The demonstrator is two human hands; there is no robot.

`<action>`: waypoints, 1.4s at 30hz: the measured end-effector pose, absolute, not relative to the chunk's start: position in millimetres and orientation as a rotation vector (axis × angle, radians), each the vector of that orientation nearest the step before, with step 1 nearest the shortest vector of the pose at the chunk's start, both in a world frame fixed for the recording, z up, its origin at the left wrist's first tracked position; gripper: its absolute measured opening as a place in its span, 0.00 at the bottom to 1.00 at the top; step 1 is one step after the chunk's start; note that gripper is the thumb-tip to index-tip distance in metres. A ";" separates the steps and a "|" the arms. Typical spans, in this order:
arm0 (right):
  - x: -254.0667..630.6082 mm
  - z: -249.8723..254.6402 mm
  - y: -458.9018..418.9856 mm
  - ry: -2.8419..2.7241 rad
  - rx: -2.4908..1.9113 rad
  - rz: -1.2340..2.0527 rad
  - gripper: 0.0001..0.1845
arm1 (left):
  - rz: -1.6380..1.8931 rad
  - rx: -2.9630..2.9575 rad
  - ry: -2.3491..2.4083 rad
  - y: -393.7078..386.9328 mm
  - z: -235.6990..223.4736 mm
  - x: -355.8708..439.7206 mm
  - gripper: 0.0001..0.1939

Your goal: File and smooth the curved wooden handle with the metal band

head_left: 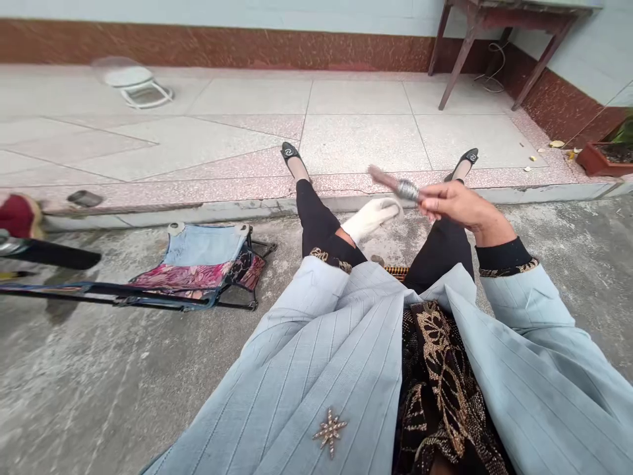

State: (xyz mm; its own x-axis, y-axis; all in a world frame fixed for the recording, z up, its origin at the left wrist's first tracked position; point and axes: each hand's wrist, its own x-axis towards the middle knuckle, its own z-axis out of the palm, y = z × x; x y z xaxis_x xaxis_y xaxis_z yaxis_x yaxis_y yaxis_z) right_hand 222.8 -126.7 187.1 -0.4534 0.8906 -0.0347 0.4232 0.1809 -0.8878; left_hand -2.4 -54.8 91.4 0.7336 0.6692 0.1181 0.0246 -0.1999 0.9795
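Note:
My right hand (452,201), bare, is closed around one end of a brownish stick (383,177) in front of my knees. Silvery wire (408,190) is wound in a thick coil about the stick's middle, and its far end blurs with motion. My left hand (373,219) wears a white glove and sits just left of the right hand, near my left knee. Its fingers are curled in; what they hold, if anything, I cannot make out. Between my thighs shows a bit of a yellow-and-black woven thing (397,271), mostly hidden by my jacket.
A folding chair (205,244) with blue and floral fabric lies on the concrete at left. A raised tiled step (361,142) runs ahead, my feet on it. A white stool (136,82) stands far left, a wooden table (469,33) and planter (606,158) at right.

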 end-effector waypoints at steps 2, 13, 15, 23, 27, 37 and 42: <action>224.2 182.9 -122.3 -1.791 -1.361 0.988 0.15 | 0.549 1.722 0.574 -69.0 90.0 -2.8 0.15; 220.4 154.8 -127.8 -2.196 -2.156 0.240 0.20 | 0.432 2.151 0.692 -91.4 132.3 -30.3 0.16; 218.5 152.8 -133.2 -2.312 -2.197 0.227 0.20 | 0.464 2.159 0.713 -88.0 140.3 -29.0 0.15; 209.0 158.3 -153.1 -2.821 -1.991 0.407 0.16 | 0.524 2.247 0.859 -76.2 164.1 -22.8 0.12; 208.9 165.9 -157.3 -2.889 -1.719 0.577 0.13 | 0.556 2.182 0.848 -69.2 164.2 -17.8 0.12; 229.1 182.4 -167.4 -2.316 -1.207 1.014 0.24 | 0.653 2.003 0.800 -56.2 117.6 -10.0 0.10; 235.7 190.1 -153.0 -2.010 -1.409 0.709 0.20 | 0.640 1.860 0.707 -80.7 97.5 2.6 0.11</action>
